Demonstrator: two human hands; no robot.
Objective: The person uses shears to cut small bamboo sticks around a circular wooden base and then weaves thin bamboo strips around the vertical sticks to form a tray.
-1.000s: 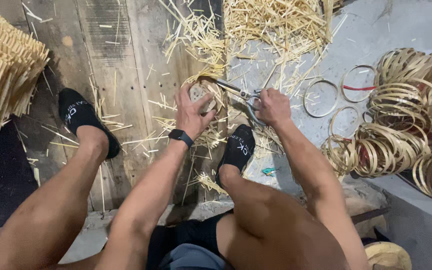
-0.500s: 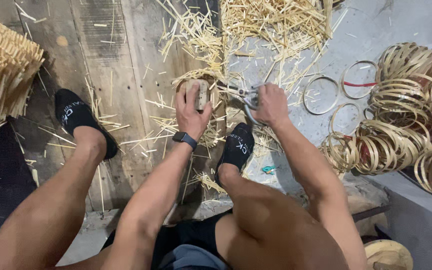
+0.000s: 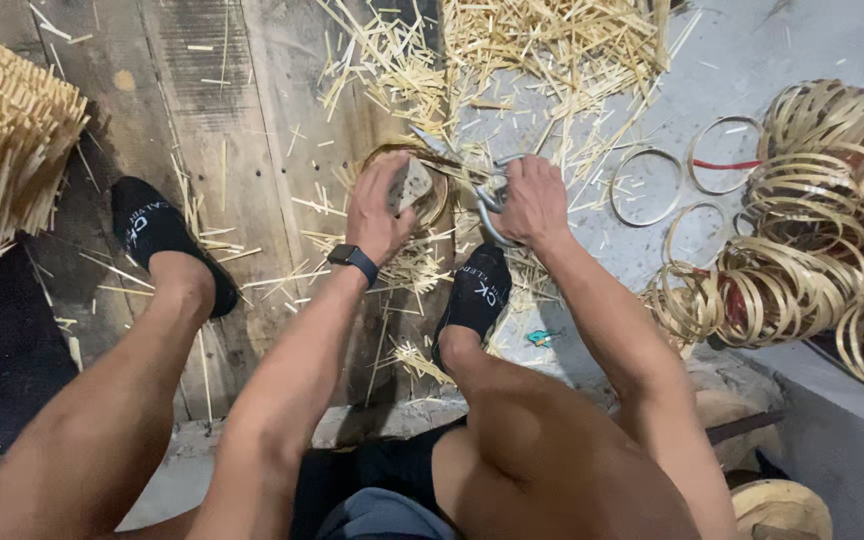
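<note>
Left hand (image 3: 380, 205) grips round woven bamboo hoop (image 3: 414, 185), pinned low on floor for steady cutting. Right hand (image 3: 532, 200) clenched round metal scissors (image 3: 487, 195), blades angled toward rim.

Even, soft overhead light; the grey floor (image 3: 812, 40) at upper right is brightest, the lower left corner falls into deep shadow. Wide-angle bending stretches the edges. Focus is fair, no strong glare.

Two hands, two black socks (image 3: 157, 235), one wristwatch (image 3: 353, 260), one pair of shears (image 3: 492, 195); three loose rings (image 3: 647, 185) at right.
</note>
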